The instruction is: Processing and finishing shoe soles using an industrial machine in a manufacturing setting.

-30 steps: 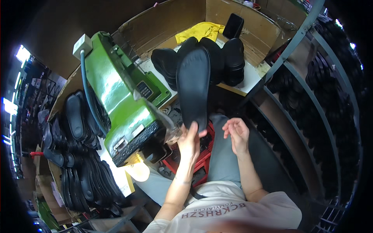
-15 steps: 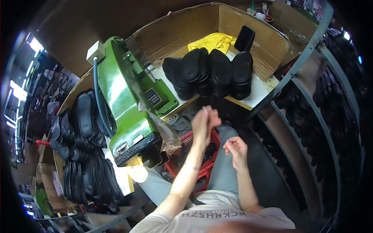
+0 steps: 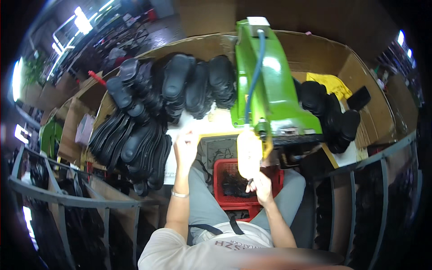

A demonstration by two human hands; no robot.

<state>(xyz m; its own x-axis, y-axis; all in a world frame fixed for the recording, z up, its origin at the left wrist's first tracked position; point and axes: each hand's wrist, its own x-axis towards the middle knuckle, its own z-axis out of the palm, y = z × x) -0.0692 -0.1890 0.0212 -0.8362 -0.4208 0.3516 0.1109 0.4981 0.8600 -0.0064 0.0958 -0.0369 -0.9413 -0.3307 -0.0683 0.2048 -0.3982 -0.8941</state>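
Observation:
My left hand is raised over the white tabletop, beside the stacked black shoe soles. Motion smears its fingers, so whether they hold anything is unclear. Closed fingers of my right hand are around a small dark thing I cannot make out, just below the pale yellow rounded plate at the front of the green machine. Under both hands, between my knees, a red plastic crate holds dark scraps.
More soles line the table's back left, and further stacks stand right of the machine. A yellow cloth lies behind those, inside the cardboard surround. Grey metal racks flank me on both sides.
My view has swung left, bringing the left stacks and the machine's front closer to the middle. My left hand has moved to the left table; my right is now by the yellow plate.

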